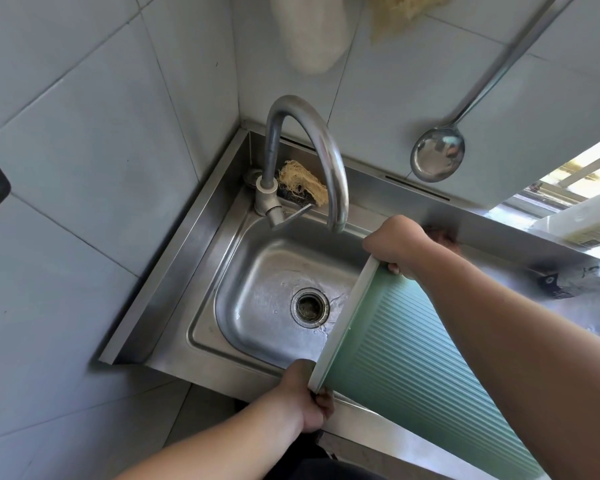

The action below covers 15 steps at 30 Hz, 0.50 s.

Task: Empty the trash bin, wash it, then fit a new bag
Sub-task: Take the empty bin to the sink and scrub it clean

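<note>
Both hands, left hand and right hand, pinch the tipped green ribbed bin's rim over the sink; wet plastic could slip, spilling onto the counter.

One green ribbed bin; two hands, left hand and right hand; one steel sink; one tap; one ladle; one loofah scrubber.

No readable text, white box by the window bears print (too blurred to read)
</note>
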Tool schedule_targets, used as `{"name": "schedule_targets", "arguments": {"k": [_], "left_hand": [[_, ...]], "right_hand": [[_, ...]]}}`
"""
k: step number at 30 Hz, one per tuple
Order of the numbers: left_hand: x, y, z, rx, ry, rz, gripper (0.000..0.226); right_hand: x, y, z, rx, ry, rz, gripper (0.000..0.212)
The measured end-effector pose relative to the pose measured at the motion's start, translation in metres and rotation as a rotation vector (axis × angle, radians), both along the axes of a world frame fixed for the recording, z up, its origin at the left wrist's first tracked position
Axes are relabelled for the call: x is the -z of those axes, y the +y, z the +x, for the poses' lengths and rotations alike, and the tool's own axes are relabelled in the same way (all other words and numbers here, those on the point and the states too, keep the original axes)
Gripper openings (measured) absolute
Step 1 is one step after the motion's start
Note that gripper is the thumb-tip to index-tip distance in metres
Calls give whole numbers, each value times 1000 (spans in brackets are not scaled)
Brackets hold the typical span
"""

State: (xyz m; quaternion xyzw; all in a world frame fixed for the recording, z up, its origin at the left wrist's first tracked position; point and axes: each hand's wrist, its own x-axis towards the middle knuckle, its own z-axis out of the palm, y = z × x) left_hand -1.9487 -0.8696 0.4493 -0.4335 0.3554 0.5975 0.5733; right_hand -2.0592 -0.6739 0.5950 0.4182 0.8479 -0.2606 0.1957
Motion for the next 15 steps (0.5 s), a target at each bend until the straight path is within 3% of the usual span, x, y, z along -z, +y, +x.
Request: {"name": "schedule_targets", "arguments": {"k": [5, 9, 15], "left_hand": [[-3, 2, -1, -4, -5, -16, 54], [-8, 2, -6, -16, -2, -51, 40], [-20, 3, -35, -52, 92, -102, 34]], "right_hand": [[-1, 2, -1, -1, -9, 8, 24], [-3, 3, -2, 2, 2, 0, 21], [-17, 11, -10, 5, 106, -1, 18]]}}
